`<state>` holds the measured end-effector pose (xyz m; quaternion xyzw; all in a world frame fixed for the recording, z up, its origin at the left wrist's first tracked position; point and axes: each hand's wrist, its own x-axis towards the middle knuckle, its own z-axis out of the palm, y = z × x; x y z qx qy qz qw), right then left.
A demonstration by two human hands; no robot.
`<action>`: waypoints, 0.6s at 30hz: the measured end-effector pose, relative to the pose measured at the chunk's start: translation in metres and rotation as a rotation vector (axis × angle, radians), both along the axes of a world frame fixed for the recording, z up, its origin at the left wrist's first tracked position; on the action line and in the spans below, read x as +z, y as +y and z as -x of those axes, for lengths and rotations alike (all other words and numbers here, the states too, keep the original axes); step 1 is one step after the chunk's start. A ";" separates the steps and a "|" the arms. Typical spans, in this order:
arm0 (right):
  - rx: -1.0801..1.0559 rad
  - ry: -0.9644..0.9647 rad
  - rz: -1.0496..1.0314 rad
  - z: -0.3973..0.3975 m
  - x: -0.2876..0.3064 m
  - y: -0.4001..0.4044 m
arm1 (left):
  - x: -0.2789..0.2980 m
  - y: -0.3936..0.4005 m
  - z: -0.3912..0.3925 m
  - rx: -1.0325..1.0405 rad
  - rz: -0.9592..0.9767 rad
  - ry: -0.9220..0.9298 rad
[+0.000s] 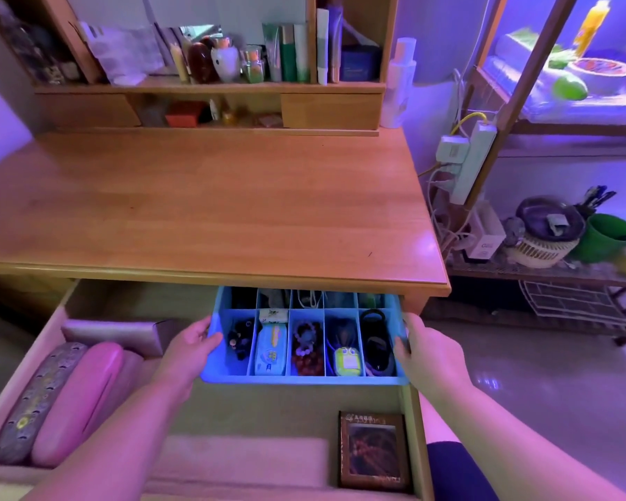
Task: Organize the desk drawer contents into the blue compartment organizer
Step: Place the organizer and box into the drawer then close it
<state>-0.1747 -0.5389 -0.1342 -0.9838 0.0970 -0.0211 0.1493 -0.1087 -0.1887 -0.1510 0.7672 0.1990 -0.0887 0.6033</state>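
Observation:
The blue compartment organizer [304,380] sits in the open wooden drawer [253,410], at its right side, its back row partly under the desk edge. My left hand [192,343] grips its left wall and my right hand [421,343] grips its right wall. Its front compartments hold small dark items [240,338], a tissue pack [271,348], red bead bracelets [307,347], a yellow-green gadget [346,359] and black hair ties [376,341].
In the drawer's left part lie a patterned glasses case [33,403], a pink case [80,399] and a grey box [120,336]. A framed brown box [373,450] lies front right. The desk top [210,204] overhangs the drawer. A shelf rack stands to the right.

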 end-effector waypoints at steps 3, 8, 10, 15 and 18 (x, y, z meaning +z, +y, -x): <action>-0.009 0.016 0.027 0.005 0.000 0.003 | 0.001 -0.001 0.004 -0.078 -0.178 -0.020; 0.029 -0.075 -0.070 0.025 0.024 0.018 | 0.023 0.011 0.017 -0.236 -0.720 -0.025; 0.157 0.003 -0.198 0.048 0.030 0.033 | 0.029 0.022 0.045 -0.272 -0.762 -0.166; 0.584 0.299 -0.345 0.111 0.029 0.070 | 0.029 0.073 0.127 -0.723 -0.849 -0.198; 0.618 0.217 -0.261 0.122 0.030 0.073 | 0.024 0.099 0.150 -0.767 -0.975 -0.286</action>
